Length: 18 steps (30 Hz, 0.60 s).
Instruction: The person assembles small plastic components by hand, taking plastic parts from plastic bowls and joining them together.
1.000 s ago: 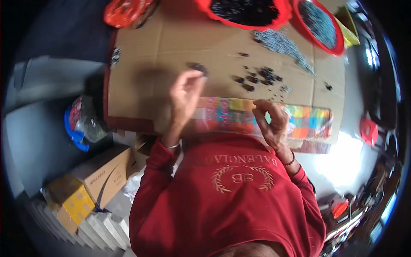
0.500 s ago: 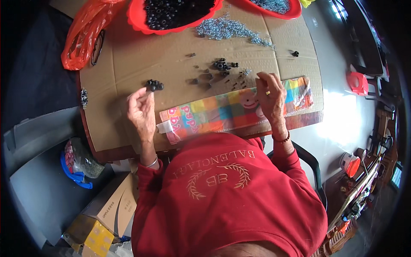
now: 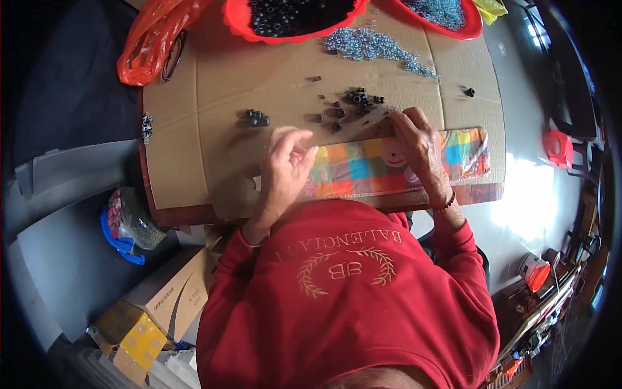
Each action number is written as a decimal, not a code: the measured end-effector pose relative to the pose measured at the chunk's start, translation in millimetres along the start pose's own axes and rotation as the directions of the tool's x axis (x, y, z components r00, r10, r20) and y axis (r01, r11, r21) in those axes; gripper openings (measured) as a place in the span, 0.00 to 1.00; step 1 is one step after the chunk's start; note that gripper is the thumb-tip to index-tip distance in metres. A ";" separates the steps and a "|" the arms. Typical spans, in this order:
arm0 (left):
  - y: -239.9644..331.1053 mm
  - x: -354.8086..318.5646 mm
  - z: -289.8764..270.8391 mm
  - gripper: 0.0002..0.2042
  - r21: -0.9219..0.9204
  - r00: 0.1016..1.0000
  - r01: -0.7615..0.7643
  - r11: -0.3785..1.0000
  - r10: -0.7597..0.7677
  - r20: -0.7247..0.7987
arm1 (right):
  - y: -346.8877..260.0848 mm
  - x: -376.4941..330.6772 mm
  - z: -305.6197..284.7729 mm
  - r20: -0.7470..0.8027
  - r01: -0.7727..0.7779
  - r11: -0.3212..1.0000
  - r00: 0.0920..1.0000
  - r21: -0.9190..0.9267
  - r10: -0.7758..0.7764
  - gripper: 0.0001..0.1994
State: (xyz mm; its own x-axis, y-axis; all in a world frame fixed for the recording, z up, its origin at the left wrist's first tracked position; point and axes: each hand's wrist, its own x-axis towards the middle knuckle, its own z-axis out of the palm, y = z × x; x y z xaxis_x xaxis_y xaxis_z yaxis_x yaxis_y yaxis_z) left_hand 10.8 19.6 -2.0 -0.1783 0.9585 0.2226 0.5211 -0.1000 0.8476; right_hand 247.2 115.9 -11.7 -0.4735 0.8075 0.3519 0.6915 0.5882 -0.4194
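My left hand (image 3: 285, 170) hovers over the left part of a folded checkered cloth (image 3: 350, 170), its fingers loosely curled, with a gap to the thumb and nothing visible in them. To its upper left lies a small cluster of black ring-like parts (image 3: 256, 118), apart from the hand. My right hand (image 3: 420, 146) is bent down above the cloth's far edge, fingertips pinched together at a few tiny clear pieces; what they hold is too small to make out. Just left of those fingertips sits a loose pile of black parts (image 3: 359, 97), several single ones scattered around it.
At the far edge stands a red bowl of black parts (image 3: 295, 35); a red dish (image 3: 476, 29) of small clear-blue pieces is right of it. More clear-blue pieces (image 3: 372, 45) lie spread on the cardboard (image 3: 220, 81). A red plastic bag (image 3: 152, 45) rests at far left.
My left hand has left the black cluster and moved right, over the cloth. My right hand has lowered its fingers to the tiny pieces. The whole view has shifted slightly.
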 end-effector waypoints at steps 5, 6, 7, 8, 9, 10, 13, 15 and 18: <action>-6.7 25.3 6.9 0.15 0.061 0.998 -0.063 0.996 0.064 -0.010 | 3.0 -0.8 1.2 -0.005 0.097 0.994 0.995 0.051 -0.097 0.08; -6.1 31.1 10.8 0.15 0.062 0.998 -0.067 0.996 0.068 -0.011 | 1.8 2.0 -1.9 -0.009 0.098 0.994 0.995 0.050 -0.098 0.08; -6.0 36.3 14.9 0.15 0.079 0.999 -0.049 0.996 0.049 -0.002 | -0.8 5.2 -6.4 0.000 0.077 0.995 0.997 0.063 -0.077 0.07; -5.6 39.8 16.7 0.14 0.095 0.999 -0.032 0.995 0.031 0.007 | -3.1 7.6 -10.0 0.009 0.056 0.996 0.998 0.075 -0.056 0.07; -4.7 42.7 17.5 0.14 0.093 0.999 -0.040 0.995 0.039 0.011 | -3.8 7.5 -11.3 0.003 0.052 0.996 0.999 0.070 -0.052 0.07; -3.6 44.8 17.8 0.13 0.122 0.998 -0.062 0.991 0.057 0.038 | -4.3 6.3 -10.9 0.000 0.031 0.998 1.000 0.056 -0.031 0.07; 3.7 51.4 16.1 0.12 0.157 0.995 -0.088 0.984 0.079 0.064 | -8.1 11.2 -14.5 -0.021 0.013 1.000 1.000 0.028 -0.013 0.06; 7.1 51.0 14.0 0.12 0.163 0.995 -0.091 0.982 0.081 0.062 | -9.9 12.0 -14.8 -0.007 -0.039 0.998 0.999 0.040 0.039 0.06; 4.1 40.8 12.4 0.11 0.196 0.994 -0.113 0.974 0.109 0.030 | -14.1 3.9 -11.8 -0.024 -0.083 0.994 0.996 0.074 0.085 0.07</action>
State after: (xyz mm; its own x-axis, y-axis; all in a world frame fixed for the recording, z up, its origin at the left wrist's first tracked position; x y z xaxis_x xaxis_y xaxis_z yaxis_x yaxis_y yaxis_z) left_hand 16.0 61.6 4.6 -0.0954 0.9492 0.2998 0.6916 -0.1533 0.7058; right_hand 242.1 110.2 5.4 -0.4002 0.8530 0.3350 0.6860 0.5212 -0.5078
